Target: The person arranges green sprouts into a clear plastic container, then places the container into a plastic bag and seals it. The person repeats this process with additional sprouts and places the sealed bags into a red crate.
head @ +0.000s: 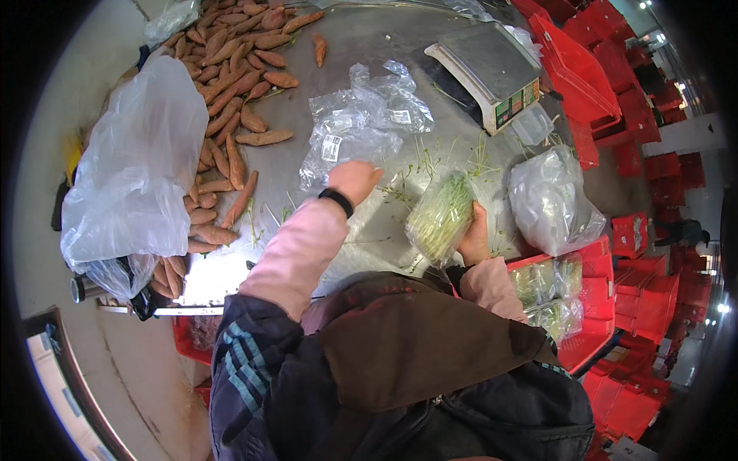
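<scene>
My right hand point(476, 237) grips a clear bag of green-topped sprouts point(441, 218) from its right side, tilted above the metal table point(369, 242). My left hand point(353, 182), with a dark band on the wrist, is at the near edge of several crumpled clear plastic bags point(363, 109). Its fingers are partly curled and hidden from above, so whether they pinch the plastic does not show. White printed labels point(331, 148) stick to these bags. Loose sprouts point(426, 158) lie scattered between and beyond my hands.
Sweet potatoes point(230, 75) cover the table's left side, beside a large translucent bag point(138, 167). At the back right stands a weighing scale point(490, 69). A stuffed plastic bag point(548, 199) sits at right, above a red crate point(597, 299) holding bagged sprouts point(553, 294). Red crates point(643, 299) stack beyond.
</scene>
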{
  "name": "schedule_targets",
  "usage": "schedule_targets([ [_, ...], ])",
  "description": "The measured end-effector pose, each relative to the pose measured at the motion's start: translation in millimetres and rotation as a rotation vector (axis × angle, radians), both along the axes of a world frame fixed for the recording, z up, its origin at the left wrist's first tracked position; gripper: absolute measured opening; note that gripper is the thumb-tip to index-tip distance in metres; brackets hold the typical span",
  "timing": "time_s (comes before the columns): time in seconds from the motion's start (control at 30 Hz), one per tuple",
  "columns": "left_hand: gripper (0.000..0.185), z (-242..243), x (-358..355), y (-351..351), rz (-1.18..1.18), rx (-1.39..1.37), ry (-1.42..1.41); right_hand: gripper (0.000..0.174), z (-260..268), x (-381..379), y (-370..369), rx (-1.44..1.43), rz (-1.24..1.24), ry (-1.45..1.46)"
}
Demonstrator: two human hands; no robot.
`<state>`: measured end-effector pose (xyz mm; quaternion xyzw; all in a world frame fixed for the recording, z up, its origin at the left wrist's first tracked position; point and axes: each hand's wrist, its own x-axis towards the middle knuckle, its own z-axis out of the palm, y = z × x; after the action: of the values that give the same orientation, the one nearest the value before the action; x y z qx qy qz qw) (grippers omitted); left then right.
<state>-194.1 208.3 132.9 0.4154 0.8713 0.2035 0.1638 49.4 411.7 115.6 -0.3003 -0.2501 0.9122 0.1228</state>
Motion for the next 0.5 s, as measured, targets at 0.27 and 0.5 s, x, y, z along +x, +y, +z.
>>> schedule_targets([
  [0.27, 0.019, 22.7, 38.8, -128.1, 0.486, 0.673, -0.241, 0.060, 51.5, -51.3, -47.4, 0.053, 0.472, 0.102],
  [0.5, 0.016, 38.9, 44.0, -155.9, 0.550, 0.987, -0.727, 0.079, 75.7, -115.0, -134.7, 0.069, 0.989, 0.167],
])
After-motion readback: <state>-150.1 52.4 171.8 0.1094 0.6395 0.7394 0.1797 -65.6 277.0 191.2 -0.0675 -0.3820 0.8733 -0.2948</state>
